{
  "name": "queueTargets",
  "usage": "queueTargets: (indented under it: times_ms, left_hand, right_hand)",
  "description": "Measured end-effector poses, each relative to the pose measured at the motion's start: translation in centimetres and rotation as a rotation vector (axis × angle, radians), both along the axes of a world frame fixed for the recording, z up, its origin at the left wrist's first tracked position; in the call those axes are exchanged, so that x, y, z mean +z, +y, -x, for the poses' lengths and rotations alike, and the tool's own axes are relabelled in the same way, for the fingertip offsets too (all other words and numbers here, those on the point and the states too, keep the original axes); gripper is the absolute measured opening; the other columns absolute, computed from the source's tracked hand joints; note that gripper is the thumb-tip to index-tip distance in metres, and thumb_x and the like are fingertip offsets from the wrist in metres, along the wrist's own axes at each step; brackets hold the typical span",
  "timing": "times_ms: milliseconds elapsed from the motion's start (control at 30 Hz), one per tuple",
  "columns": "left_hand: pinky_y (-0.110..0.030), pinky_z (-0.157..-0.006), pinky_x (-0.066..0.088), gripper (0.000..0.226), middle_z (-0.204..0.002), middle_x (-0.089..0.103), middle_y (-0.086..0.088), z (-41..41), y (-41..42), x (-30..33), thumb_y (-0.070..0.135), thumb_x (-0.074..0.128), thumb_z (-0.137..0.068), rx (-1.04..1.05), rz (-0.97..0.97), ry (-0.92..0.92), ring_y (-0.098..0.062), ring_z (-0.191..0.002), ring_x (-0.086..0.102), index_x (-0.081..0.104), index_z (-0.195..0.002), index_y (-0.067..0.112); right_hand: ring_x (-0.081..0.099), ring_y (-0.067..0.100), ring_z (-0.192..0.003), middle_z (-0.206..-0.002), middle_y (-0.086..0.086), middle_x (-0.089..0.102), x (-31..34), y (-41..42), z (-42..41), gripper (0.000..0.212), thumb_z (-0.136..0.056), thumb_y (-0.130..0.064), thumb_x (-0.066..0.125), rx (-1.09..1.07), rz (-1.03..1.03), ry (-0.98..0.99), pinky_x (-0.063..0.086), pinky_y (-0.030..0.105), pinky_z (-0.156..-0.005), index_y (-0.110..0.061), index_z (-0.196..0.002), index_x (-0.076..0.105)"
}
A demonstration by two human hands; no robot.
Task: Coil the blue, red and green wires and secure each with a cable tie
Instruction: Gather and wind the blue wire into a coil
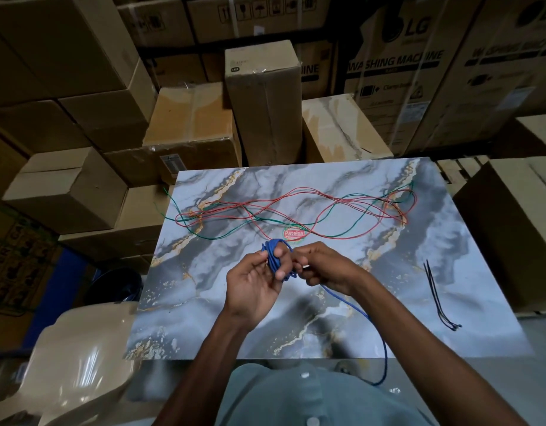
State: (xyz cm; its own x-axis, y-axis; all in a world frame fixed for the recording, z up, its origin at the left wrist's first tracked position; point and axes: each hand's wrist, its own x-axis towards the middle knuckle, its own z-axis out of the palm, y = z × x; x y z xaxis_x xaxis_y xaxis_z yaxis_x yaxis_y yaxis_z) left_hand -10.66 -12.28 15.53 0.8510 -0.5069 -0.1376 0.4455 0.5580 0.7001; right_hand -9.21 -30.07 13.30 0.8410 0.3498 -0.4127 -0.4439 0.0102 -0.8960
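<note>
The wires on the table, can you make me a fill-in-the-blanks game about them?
1. The left hand holds a coil of ____ wire.
2. The red wire and the ____ wire lie loose, tangled together on the marble table.
3. The black cable ties lie to the ____ of both hands.

Missing words: blue; green; right

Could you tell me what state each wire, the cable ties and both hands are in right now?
blue wire: partly coiled around the left hand's fingers, its tail trailing off the table's near edge
red wire: loose, uncoiled on the table
green wire: loose, uncoiled, tangled with the red one
cable ties: lying unused on the table
left hand: holds the blue coil
right hand: pinches the blue wire
</note>
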Motion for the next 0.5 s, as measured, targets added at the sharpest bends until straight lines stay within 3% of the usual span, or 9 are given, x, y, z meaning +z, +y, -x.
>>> queueTargets:
  times_ms: [67, 167, 267, 367, 500]
  left_hand:
    - [-0.038, -0.091, 0.033, 0.028, -0.064, 0.047, -0.007, -0.4, 0.4, -0.3, 0.019, 0.035, -0.093, 0.046, 0.012, 0.043, -0.030, -0.088, 0.053, 0.061, -0.086, 0.010]
    - [-0.037, -0.095, 0.040, 0.022, -0.065, 0.047, -0.008, -1.2, 0.7, -0.2, 0.018, 0.034, -0.093, 0.128, 0.040, 0.097, -0.033, -0.095, 0.063, 0.053, -0.089, 0.007]
    - [-0.037, -0.097, 0.043, 0.021, -0.066, 0.052, -0.008, -2.3, 0.9, 0.3, 0.017, 0.033, -0.093, 0.244, 0.046, 0.102, -0.031, -0.098, 0.066, 0.052, -0.092, 0.006]
    - [-0.034, -0.093, 0.048, 0.027, -0.067, 0.057, -0.008, -3.6, 1.5, 0.7, 0.014, 0.028, -0.099, 0.350, 0.050, 0.110, -0.031, -0.098, 0.068, 0.053, -0.093, 0.006]
    - [-0.034, -0.091, 0.055, 0.031, -0.072, 0.063, -0.008, -5.1, 2.3, 0.7, 0.014, 0.026, -0.102, 0.412, 0.072, 0.106, -0.031, -0.098, 0.066, 0.055, -0.096, 0.005]
  right_hand:
    - [0.028, 0.009, -0.052, -0.066, -0.002, 0.047, -0.4, -0.2, 0.1, 0.020, -0.095, -0.025, 0.064, 0.022, 0.032, -0.014, 0.019, 0.020, -0.050, -0.009, -0.088, 0.073]
    - [0.033, 0.013, -0.056, -0.068, 0.003, 0.049, -0.5, -0.5, 0.1, 0.021, -0.101, -0.025, 0.066, 0.022, 0.188, -0.085, 0.028, 0.021, -0.050, -0.014, -0.087, 0.077]
    - [0.040, 0.011, -0.053, -0.066, -0.002, 0.055, -0.5, -0.5, 0.4, 0.019, -0.100, -0.031, 0.067, 0.080, 0.329, -0.183, 0.035, 0.021, -0.051, -0.019, -0.103, 0.081]
    - [0.042, 0.010, -0.057, -0.061, -0.007, 0.052, -0.8, -0.3, 0.9, 0.018, -0.099, -0.032, 0.068, -0.006, 0.372, -0.318, 0.038, 0.023, -0.059, -0.020, -0.099, 0.081]
    - [0.039, 0.012, -0.060, -0.063, -0.001, 0.048, 0.0, -0.5, 1.1, 0.016, -0.099, -0.031, 0.070, -0.069, 0.410, -0.439, 0.035, 0.029, -0.060, -0.020, -0.091, 0.080]
